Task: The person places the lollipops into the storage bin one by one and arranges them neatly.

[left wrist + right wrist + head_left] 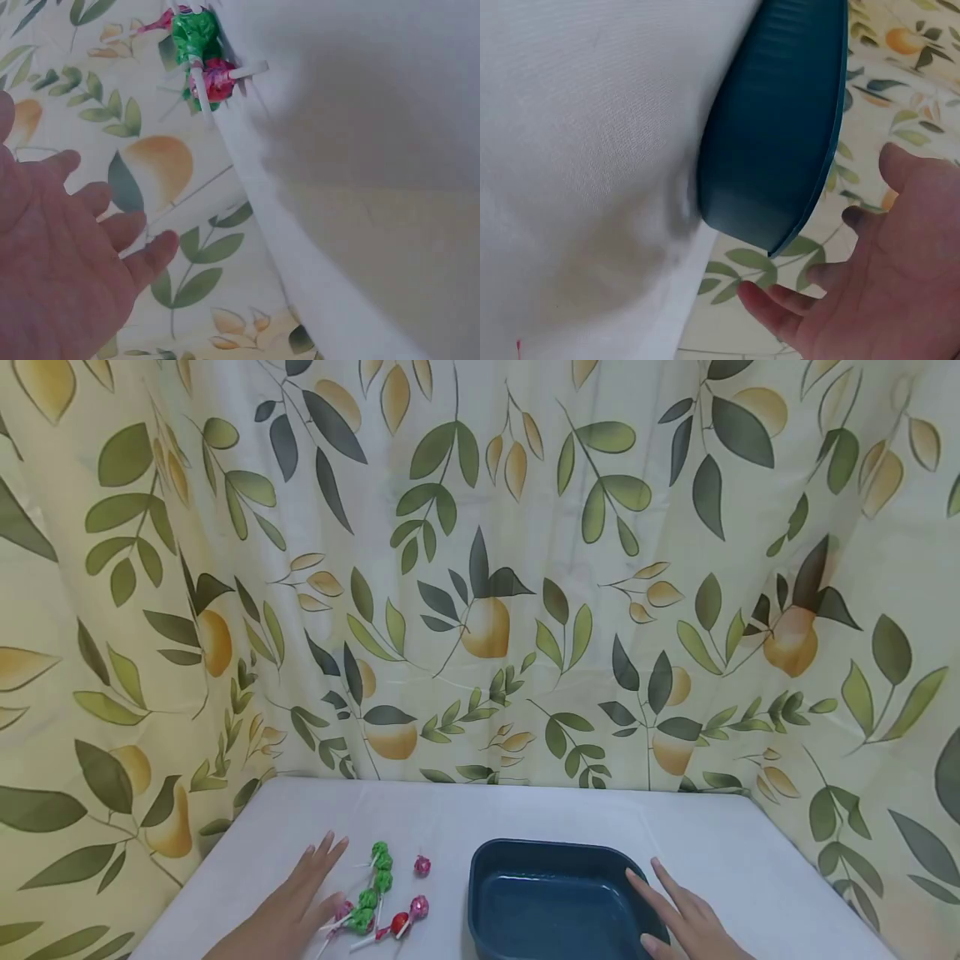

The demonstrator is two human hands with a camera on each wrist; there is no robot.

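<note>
Several wrapped lollipops lie in a loose cluster on the left of the white table. Green ones (367,897) form a rough row, with a red one (400,925) and a pink one (419,907) close by. Another pink lollipop (422,866) lies apart. My left hand (288,906) is held beside the cluster, fingers extended, nothing in its grasp. A dark blue rectangular tub (558,914) stands right of the lollipops, with nothing visible inside. At its right rim is my right hand (686,918), fingers spread; the right wrist view shows a gap between this hand (885,262) and the tub wall (772,135).
The white cloth-covered table (420,810) ends at a back edge against a leaf-and-fruit patterned curtain (487,693). The same curtain hangs along both sides. The tub's near side is cut off by the bottom of the head view.
</note>
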